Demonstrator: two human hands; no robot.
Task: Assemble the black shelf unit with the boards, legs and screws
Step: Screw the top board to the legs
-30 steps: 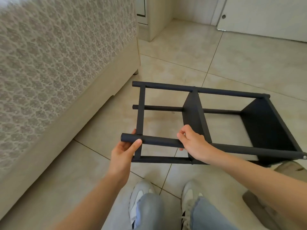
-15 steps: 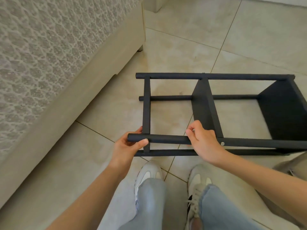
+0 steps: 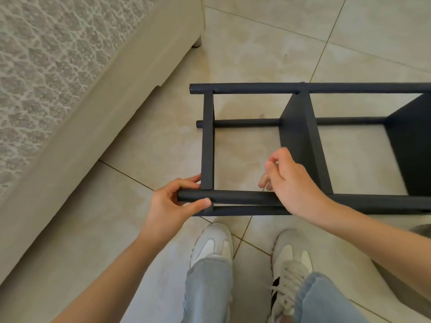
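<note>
While the shelf is lying on its side, both hands are at its near leg

As the black shelf point(image 3: 300, 127) is lying on its side on the floor point(image 3: 256, 54), its four round legs are running left to right and its three boards are standing on edge between them. The end board point(image 3: 207, 141) is sitting close to the shelf's left end, the middle board point(image 3: 303, 155) is crossing its centre, and the third board point(image 3: 410, 148) is running out of view at the shelf's right.

The left hand point(image 3: 170, 206) is gripping the left tip of the shelf's near leg point(image 3: 240, 198). Its thumb is lying on the near side and its fingers point(image 3: 186, 180) are curling over the far side, just beside the end board. The right hand point(image 3: 291, 183) is lying across the same leg where the middle board is meeting it. Its fingers point(image 3: 271, 166) are hanging loosely curled beyond the leg, inside the shelf's left bay, closing on nothing. Whether its palm is pressing the leg I cannot tell.

A small screw head point(image 3: 302, 82) is showing on the shelf's far leg point(image 3: 256, 88), above the middle board. A bed point(image 3: 70, 89) is running along the shelf's left, apart from it. Two pale shoes point(image 3: 212, 245) and jeans point(image 3: 207, 287) are showing just on the shelf's near side.
</note>
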